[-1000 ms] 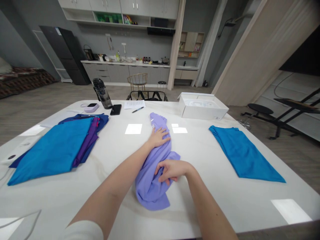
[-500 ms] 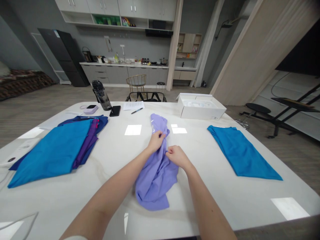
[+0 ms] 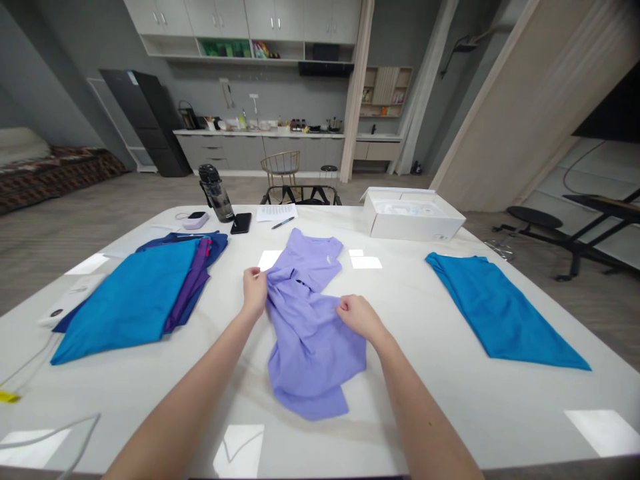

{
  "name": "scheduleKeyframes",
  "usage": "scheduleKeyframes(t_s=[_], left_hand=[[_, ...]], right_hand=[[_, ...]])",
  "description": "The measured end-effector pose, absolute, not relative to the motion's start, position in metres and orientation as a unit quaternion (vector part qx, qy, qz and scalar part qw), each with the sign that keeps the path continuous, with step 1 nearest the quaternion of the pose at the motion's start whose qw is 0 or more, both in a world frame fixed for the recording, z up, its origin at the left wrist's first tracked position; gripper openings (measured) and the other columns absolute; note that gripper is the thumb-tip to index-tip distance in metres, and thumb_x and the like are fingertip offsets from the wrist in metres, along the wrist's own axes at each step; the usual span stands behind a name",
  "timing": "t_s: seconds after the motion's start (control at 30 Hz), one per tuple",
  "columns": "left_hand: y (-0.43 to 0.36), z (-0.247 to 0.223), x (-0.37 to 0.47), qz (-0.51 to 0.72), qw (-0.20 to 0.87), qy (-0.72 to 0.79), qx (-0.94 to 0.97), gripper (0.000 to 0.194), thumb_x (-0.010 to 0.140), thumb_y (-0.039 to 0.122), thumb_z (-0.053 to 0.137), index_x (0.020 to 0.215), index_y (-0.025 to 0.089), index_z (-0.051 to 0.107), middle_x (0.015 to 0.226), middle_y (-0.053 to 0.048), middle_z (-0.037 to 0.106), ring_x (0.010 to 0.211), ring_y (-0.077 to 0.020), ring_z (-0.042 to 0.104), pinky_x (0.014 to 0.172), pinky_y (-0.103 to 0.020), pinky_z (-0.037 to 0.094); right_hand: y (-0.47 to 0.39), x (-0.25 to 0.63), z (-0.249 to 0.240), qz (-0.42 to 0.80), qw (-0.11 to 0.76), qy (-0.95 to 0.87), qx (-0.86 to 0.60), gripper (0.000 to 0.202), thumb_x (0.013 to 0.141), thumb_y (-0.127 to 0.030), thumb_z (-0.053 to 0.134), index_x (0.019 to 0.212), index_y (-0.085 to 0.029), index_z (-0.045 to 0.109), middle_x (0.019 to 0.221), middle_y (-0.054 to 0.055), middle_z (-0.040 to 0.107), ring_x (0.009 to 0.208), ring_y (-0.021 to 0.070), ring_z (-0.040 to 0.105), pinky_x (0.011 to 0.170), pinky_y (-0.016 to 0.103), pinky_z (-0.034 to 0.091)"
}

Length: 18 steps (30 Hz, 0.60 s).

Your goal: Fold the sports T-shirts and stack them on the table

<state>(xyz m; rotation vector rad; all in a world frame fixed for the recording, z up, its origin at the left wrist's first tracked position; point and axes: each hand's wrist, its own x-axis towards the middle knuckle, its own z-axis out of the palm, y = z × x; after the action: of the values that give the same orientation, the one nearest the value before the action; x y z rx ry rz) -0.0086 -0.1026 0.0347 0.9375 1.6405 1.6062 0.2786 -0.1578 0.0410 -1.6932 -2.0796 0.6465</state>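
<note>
A lavender shirt [image 3: 315,340] lies crumpled on the white table [image 3: 400,287] in front of me. Its far end is spread flatter and carries a small white mark. My left hand [image 3: 255,291] pinches the shirt's left edge. On the opposite edge, my right hand [image 3: 356,313] is closed on the fabric. Between the two hands the cloth is bunched, with a small dark spot in the fold. The lower part lies loose in wrinkles toward me.
A folded blue garment [image 3: 505,310] lies at the right. Several blue and purple garments [image 3: 130,293] are stacked at the left. Along the back are a water bottle [image 3: 217,193], a phone [image 3: 241,223], a pen [image 3: 283,223], paper [image 3: 276,212] and a white box [image 3: 413,223].
My left hand has moved left and slightly toward me with the shirt's edge. The shirt, bunched narrow before, is now spread wider. My right hand still grips the right edge.
</note>
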Motion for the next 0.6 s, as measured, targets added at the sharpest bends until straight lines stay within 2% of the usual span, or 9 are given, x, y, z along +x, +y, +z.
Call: scheduleKeyframes(t_s=[0.07, 0.13, 0.23, 0.3, 0.37, 0.47, 0.6], left_hand=[[-0.108, 0.041, -0.001, 0.540, 0.170, 0.637, 0.524, 0.033, 0.082, 0.019, 0.060, 0.115, 0.019, 0.061, 0.131, -0.013, 0.060, 0.131, -0.0281, 0.052, 0.115, -0.046, 0.038], [-0.108, 0.048, 0.017, 0.392, 0.060, 0.595, 0.699, 0.035, 0.087, 0.021, 0.057, 0.122, 0.020, 0.061, 0.138, -0.014, 0.056, 0.134, -0.0282, 0.050, 0.117, -0.045, 0.035], [-0.098, 0.054, 0.049, 0.182, 0.044, 0.535, 0.824, 0.038, 0.089, 0.031, 0.060, 0.126, 0.022, 0.061, 0.141, -0.012, 0.056, 0.134, -0.0283, 0.050, 0.118, -0.046, 0.033], [-0.088, 0.054, 0.067, 0.100, 0.076, 0.542, 0.831, 0.040, 0.087, 0.036, 0.066, 0.124, 0.021, 0.062, 0.140, -0.013, 0.058, 0.132, -0.0305, 0.052, 0.116, -0.049, 0.034], [-0.080, 0.051, 0.079, 0.100, 0.127, 0.567, 0.808, 0.033, 0.085, 0.030, 0.067, 0.116, 0.019, 0.066, 0.130, -0.014, 0.063, 0.122, -0.0307, 0.059, 0.109, -0.046, 0.040], [-0.075, 0.045, 0.092, 0.169, 0.177, 0.581, 0.776, 0.016, 0.084, 0.019, 0.064, 0.098, 0.017, 0.071, 0.112, -0.014, 0.070, 0.108, -0.0303, 0.065, 0.097, -0.043, 0.047], [-0.076, 0.038, 0.102, 0.254, 0.211, 0.575, 0.748, 0.012, 0.088, 0.024, 0.061, 0.084, 0.020, 0.071, 0.090, -0.010, 0.072, 0.091, -0.0288, 0.067, 0.085, -0.039, 0.048]], right_hand=[[-0.158, 0.277, 0.040, 0.231, 0.188, -0.743, -0.599, 0.031, 0.081, -0.017, 0.058, 0.057, -0.021, 0.040, 0.055, -0.003, 0.047, 0.056, 0.0113, 0.043, 0.057, 0.026, 0.022], [-0.158, 0.277, 0.039, 0.230, 0.187, -0.746, -0.596, 0.031, 0.082, -0.018, 0.058, 0.057, -0.021, 0.040, 0.055, -0.003, 0.047, 0.056, 0.0113, 0.043, 0.057, 0.026, 0.022], [-0.157, 0.279, 0.038, 0.232, 0.189, -0.748, -0.592, 0.030, 0.082, -0.019, 0.058, 0.057, -0.021, 0.041, 0.055, -0.003, 0.047, 0.056, 0.0113, 0.043, 0.057, 0.025, 0.023], [-0.157, 0.282, 0.037, 0.234, 0.190, -0.747, -0.592, 0.030, 0.082, -0.019, 0.058, 0.057, -0.021, 0.041, 0.054, -0.004, 0.046, 0.056, 0.0113, 0.043, 0.057, 0.025, 0.023], [-0.156, 0.284, 0.038, 0.235, 0.192, -0.745, -0.594, 0.031, 0.083, -0.019, 0.058, 0.057, -0.021, 0.041, 0.054, -0.004, 0.046, 0.056, 0.0111, 0.043, 0.057, 0.025, 0.023], [-0.156, 0.286, 0.039, 0.232, 0.195, -0.744, -0.595, 0.032, 0.083, -0.019, 0.058, 0.057, -0.021, 0.040, 0.054, -0.004, 0.047, 0.056, 0.0109, 0.043, 0.057, 0.025, 0.023], [-0.155, 0.286, 0.041, 0.224, 0.201, -0.745, -0.596, 0.032, 0.083, -0.019, 0.058, 0.057, -0.021, 0.040, 0.054, -0.004, 0.047, 0.056, 0.0111, 0.042, 0.057, 0.025, 0.022]])
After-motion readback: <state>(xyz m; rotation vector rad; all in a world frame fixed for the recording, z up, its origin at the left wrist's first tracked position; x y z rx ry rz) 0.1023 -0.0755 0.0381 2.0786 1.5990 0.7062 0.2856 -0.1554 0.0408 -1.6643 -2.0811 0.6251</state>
